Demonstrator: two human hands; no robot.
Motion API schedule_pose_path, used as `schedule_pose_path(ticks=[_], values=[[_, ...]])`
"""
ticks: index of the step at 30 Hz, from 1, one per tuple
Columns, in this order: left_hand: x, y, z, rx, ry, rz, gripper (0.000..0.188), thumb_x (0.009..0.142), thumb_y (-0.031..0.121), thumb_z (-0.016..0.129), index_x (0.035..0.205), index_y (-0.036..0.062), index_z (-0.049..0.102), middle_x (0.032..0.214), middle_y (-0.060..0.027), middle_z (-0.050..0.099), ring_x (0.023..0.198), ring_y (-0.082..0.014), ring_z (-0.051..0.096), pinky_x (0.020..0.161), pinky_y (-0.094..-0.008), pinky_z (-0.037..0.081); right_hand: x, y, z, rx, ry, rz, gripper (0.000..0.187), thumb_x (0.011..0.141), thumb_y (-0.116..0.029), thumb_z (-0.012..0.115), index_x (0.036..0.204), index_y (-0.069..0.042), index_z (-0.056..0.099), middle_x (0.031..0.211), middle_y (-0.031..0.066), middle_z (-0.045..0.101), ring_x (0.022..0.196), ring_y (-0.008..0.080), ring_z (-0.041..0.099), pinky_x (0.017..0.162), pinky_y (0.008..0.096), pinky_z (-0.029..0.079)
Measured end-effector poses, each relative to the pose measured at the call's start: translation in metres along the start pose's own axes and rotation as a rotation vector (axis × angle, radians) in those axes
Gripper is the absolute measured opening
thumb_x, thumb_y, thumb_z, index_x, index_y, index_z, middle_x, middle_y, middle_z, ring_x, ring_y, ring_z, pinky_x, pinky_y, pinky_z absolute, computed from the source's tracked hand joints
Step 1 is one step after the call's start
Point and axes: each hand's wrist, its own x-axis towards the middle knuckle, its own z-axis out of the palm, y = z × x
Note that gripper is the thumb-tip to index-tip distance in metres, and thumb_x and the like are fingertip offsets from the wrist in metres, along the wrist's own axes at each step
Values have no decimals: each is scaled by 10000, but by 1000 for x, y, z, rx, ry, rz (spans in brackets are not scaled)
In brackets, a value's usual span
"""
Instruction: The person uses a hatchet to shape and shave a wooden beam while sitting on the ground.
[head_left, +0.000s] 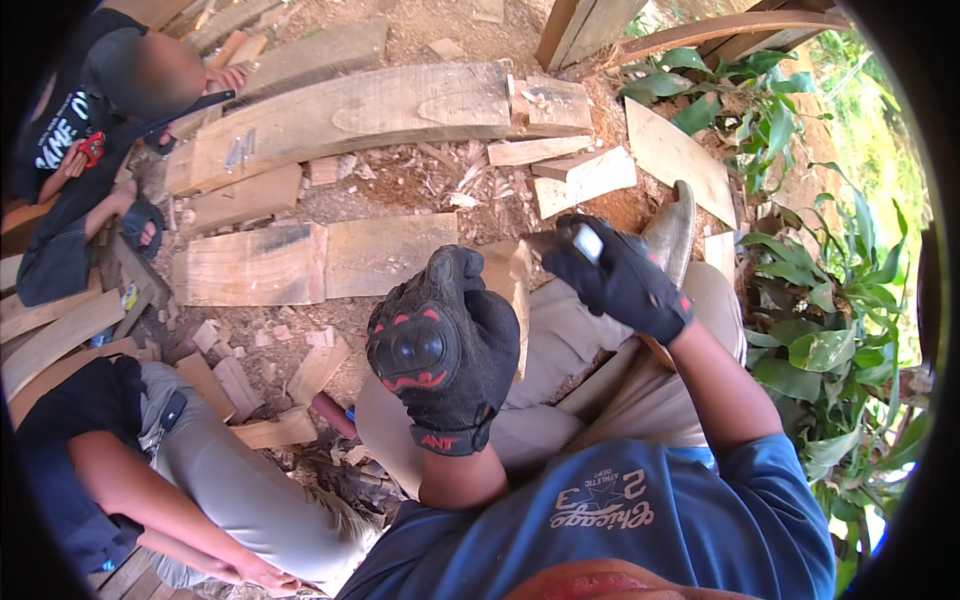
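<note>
Chip-strewn dirt yard, left hand [443, 345] gripping wood block [508, 275], right hand [620, 275] clenched on small tool [587, 242] at its edge

Black gloves [445, 345] with red padding

The left hand [442, 345], in a black padded glove with red trim, is closed around a pale block of cut wood [510, 275] held over the lap. The right hand [622, 275], in a black glove, grips a small tool with a light-coloured end [587, 241] against the block's upper edge. Long curved wooden planks [350, 115] and wood chips [455, 180] lie on the dirt ground beyond. Two other people sit at the left.
</note>
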Motion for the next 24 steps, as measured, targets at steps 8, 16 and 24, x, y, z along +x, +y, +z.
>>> schedule_pose_path(ticks=[8,16,24], values=[[9,3,-1,6,14,69,199,876,29,620,1022,16,755,896,-127,779,839,-320,774,766,-434,595,-37,-16,23,-306,27,-220,483,971,-184,692,1451,-129,686,1117,195,754,889,337,762,695,459,601],[7,-16,-15,-28,-151,79,206,957,194,602,985,53,749,887,-85,769,769,-319,747,726,-461,568,-11,33,58,-537,96,-493,551,929,-102,663,1478,-75,625,1240,208,712,938,346,747,725,470,595],[4,-26,-10,-45,-62,-29,249,1015,252,569,920,71,711,869,-73,761,742,-314,722,685,-478,535,-18,15,42,-517,8,-448,565,891,-92,698,1454,-113,652,1212,196,745,877,362,756,724,461,615]])
